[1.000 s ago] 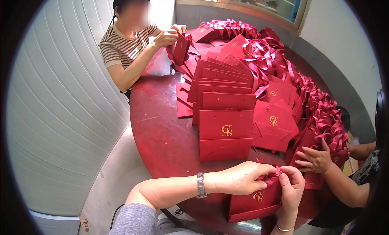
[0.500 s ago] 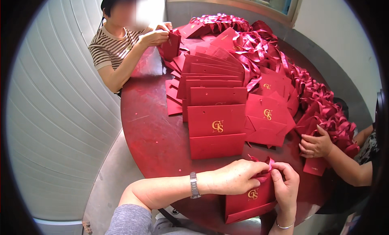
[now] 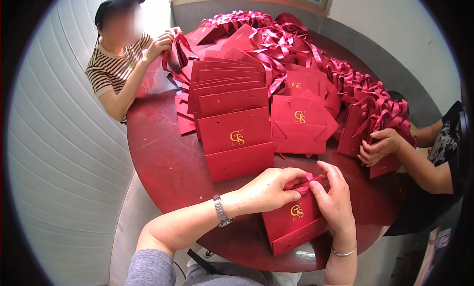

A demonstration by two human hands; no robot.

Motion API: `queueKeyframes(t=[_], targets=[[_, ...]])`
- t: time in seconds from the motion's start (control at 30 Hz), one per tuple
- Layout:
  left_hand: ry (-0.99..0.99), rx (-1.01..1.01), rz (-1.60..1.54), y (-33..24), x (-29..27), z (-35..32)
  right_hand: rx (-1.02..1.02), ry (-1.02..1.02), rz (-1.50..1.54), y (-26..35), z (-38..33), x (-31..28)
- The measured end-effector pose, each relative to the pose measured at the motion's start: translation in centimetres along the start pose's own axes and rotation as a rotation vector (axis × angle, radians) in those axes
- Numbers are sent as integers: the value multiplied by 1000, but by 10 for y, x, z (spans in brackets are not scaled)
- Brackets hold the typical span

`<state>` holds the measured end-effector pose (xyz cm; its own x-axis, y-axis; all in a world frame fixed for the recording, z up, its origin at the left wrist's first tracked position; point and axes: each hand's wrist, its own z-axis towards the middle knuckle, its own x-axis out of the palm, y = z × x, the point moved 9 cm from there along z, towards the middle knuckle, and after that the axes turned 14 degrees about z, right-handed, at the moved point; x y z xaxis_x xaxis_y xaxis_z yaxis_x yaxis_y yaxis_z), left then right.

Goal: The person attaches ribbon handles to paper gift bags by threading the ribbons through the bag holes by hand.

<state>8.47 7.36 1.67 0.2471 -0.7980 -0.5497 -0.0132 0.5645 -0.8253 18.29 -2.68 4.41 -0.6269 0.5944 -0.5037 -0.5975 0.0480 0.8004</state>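
A red paper gift bag (image 3: 289, 229) with a gold emblem lies flat at the table's near edge, between my two hands. My left hand (image 3: 269, 190), a metal watch on its wrist, pinches a pink-red satin ribbon (image 3: 299, 186) at the bag's top edge. On the other side my right hand (image 3: 333, 196), with a bangle, has its thumb against that top edge and its fingers curled behind it. How the ribbon runs through the bag's holes is hidden by my fingers. Just beyond stands a fanned row of flat red bags (image 3: 238, 160) with punched holes and no ribbons.
More flat bags (image 3: 301, 138) lie right of the row. Ribboned bags (image 3: 363, 88) heap along the round table's (image 3: 158, 162) far and right sides. A person in stripes (image 3: 118, 64) handles a bag at far left; another person's hand (image 3: 380, 147) rests on bags at right.
The view has shifted, so the scene sits further left and higher. My right hand's fingers have moved over behind the bag's top. The person at right now has a ribboned bag upright by the hand.
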Motion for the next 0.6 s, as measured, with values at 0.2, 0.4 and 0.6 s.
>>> queueKeyframes(t=[0.2,0.4,0.6], targets=[[-60,10,21,-7,-9,1,217,112,262,-17,-4,5],[-57,5,45,-6,-6,1,177,100,225,-17,-2,5],[-65,22,50,-6,-5,4,196,97,186,-16,0,2]])
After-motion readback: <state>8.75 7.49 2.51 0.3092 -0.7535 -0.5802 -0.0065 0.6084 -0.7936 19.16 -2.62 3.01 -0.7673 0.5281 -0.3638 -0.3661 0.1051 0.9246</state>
